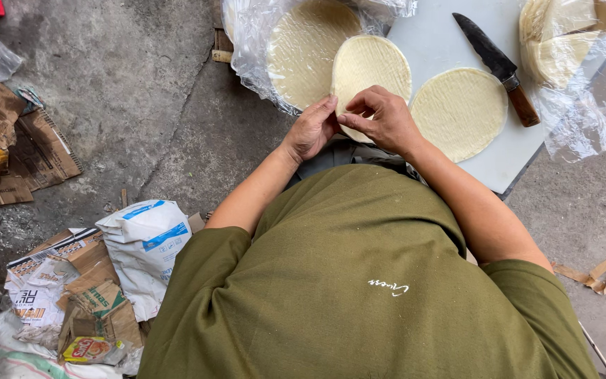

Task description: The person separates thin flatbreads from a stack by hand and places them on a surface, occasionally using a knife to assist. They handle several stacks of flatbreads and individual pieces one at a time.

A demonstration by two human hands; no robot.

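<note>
A pale round flat dough sheet (372, 67) is held up at its near edge by both hands. My left hand (311, 130) pinches its lower left edge. My right hand (384, 119) grips the same edge just beside it, fingers curled. A second round sheet (459, 112) lies flat on the white cutting board (436, 38) to the right. A stack of the same sheets (303, 49) rests in a clear plastic bag (254, 42) to the left of the held one.
A dark-bladed knife with a wooden handle (499, 67) lies on the board's far right. Another bag of folded sheets (562, 42) sits at the top right. Torn cardboard (36, 147), a white sack (145, 245) and wrappers litter the concrete floor at the left.
</note>
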